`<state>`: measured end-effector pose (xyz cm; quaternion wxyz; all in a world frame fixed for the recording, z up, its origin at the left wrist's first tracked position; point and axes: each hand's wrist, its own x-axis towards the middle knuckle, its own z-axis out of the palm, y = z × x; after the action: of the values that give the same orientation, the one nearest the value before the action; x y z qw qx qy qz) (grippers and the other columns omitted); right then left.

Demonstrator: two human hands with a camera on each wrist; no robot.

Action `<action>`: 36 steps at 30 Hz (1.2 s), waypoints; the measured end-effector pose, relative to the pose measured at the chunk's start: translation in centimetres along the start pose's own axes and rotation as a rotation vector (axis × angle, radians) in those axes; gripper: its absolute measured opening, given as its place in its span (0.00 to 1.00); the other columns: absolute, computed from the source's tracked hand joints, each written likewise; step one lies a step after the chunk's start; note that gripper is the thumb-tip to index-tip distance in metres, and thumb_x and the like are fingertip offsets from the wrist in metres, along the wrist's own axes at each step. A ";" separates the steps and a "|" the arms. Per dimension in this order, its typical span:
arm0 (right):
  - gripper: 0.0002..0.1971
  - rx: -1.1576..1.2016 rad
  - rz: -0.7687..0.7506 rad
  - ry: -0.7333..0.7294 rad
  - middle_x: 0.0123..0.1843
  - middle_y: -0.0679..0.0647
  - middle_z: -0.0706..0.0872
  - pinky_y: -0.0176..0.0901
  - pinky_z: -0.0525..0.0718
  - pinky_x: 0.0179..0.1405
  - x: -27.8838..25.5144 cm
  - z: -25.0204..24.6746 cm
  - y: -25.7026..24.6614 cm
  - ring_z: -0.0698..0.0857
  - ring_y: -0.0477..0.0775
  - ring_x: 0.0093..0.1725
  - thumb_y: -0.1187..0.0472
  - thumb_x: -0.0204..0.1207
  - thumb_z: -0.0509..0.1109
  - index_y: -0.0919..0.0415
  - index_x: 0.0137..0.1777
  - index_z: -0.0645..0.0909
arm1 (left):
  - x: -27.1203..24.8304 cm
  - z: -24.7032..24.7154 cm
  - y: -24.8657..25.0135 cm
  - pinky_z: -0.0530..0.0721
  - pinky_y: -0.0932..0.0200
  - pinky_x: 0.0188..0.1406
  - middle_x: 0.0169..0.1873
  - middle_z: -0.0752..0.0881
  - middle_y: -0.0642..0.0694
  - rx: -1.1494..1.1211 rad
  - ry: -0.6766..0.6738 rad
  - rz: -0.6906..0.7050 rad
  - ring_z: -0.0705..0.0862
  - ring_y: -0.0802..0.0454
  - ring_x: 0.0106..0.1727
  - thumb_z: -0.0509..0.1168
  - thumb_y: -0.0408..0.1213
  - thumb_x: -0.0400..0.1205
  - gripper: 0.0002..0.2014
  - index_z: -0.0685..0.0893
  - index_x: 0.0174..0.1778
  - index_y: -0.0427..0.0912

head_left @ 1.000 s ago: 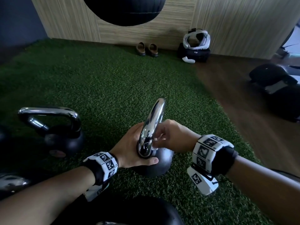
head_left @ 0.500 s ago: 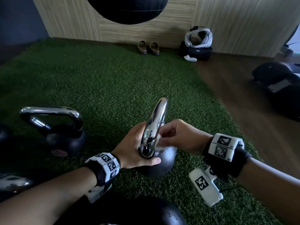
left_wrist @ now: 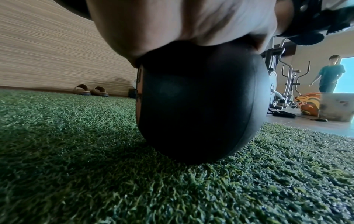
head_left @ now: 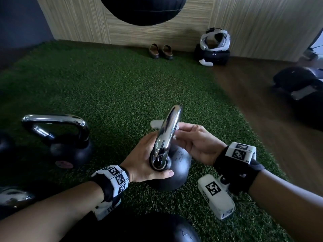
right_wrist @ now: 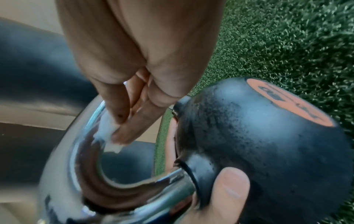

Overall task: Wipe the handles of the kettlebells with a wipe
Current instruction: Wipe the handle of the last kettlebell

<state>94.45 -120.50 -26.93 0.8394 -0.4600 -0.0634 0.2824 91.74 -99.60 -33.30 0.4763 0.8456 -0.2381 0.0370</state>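
Note:
A black kettlebell point(head_left: 176, 172) with a chrome handle point(head_left: 167, 135) stands on green turf in the middle of the head view. My left hand point(head_left: 143, 159) grips it where the handle meets the ball, thumb across the near side. My right hand point(head_left: 195, 140) reaches into the handle loop from the right and pinches a white wipe point(head_left: 157, 124), whose end shows on the handle's left. In the right wrist view the fingers point(right_wrist: 122, 131) press the wipe point(right_wrist: 109, 128) against the handle's inner curve point(right_wrist: 86, 159). The left wrist view shows the ball point(left_wrist: 199, 106) on the turf.
A second kettlebell point(head_left: 70, 151) stands to the left, with more dark weights at the lower left point(head_left: 14, 198) and bottom edge point(head_left: 148, 227). A punching bag point(head_left: 143, 9) hangs ahead. Shoes point(head_left: 160, 51) and a headset point(head_left: 215, 41) lie by the wall. A person point(left_wrist: 329, 75) stands beyond the wooden floor point(head_left: 262, 119).
My right hand has turned from a fist low beside the handle to fingers reaching through the loop higher up. The wipe now pokes out on the left. The left hand's grip is unchanged.

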 end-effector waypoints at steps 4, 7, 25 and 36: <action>0.13 0.090 -0.038 0.100 0.52 0.67 0.92 0.38 0.93 0.46 0.3 0.5 0.7 0.94 0.56 0.47 0.74 0.73 0.68 0.75 0.56 0.86 | -0.2 -0.1 0.0 0.74 0.37 0.79 0.60 0.86 0.64 0.015 -0.006 0.024 0.80 0.52 0.73 0.91 0.44 0.62 0.54 0.62 0.71 0.86; 0.15 0.053 -0.055 0.187 0.53 0.70 0.91 0.42 0.94 0.47 0.2 0.6 0.9 0.94 0.59 0.46 0.74 0.69 0.72 0.78 0.56 0.85 | -0.2 0.0 0.0 0.74 0.35 0.79 0.68 0.79 0.67 0.033 0.007 0.000 0.79 0.48 0.76 0.90 0.49 0.61 0.55 0.60 0.72 0.87; 0.04 -0.880 -0.406 0.906 0.32 0.48 0.91 0.37 0.90 0.35 3.1 1.3 0.9 0.91 0.49 0.34 0.59 0.68 0.82 0.53 0.36 0.89 | -0.4 0.1 0.3 0.74 0.37 0.81 0.74 0.79 0.53 0.024 0.008 -0.053 0.77 0.49 0.79 0.90 0.55 0.59 0.56 0.56 0.69 0.93; 0.09 -1.197 -0.340 0.884 0.32 0.48 0.87 0.43 0.85 0.33 3.8 1.3 2.4 0.85 0.49 0.33 0.60 0.71 0.77 0.57 0.32 0.82 | 0.0 -0.5 0.1 0.71 0.39 0.84 0.80 0.71 0.63 0.092 -0.152 -0.085 0.69 0.56 0.84 0.88 0.62 0.61 0.59 0.60 0.83 0.66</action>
<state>96.14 -116.54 -28.68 0.4263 -0.8906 0.0664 -0.1437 91.81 -99.22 -32.91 0.4184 0.8764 -0.2357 -0.0365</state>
